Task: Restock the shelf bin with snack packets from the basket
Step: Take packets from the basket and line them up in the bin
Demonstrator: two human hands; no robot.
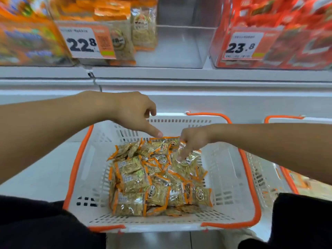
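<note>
We were crouched in front of the white basket (231,177) with the orange rim, which filled the lower middle of the frame. The snack packets (154,177) lay in a loose heap on its floor, toward the far side. Our left hand (133,114) hung above the far left edge of the heap, with one finger stretched downward and the others curled, and it held nothing. Our right hand (192,141) was lower, in the heap, and its fingers pinched the clear edge of one packet (188,159) near the center of the frame. The two hands were near each other but apart.

The shelf bin (179,47) was in the upper middle of the frame, between a bin of red packs (287,33) on the right and the price tag (84,42) on the left. It looked mostly bare, with a few similar packets standing at its left side.

We judged that the risk was in the thin pinch: the glossy wrapper could slip while we lifted it up to the bin. Also, neighbouring packets could be dragged over the basket rim, because they overlapped.
</note>
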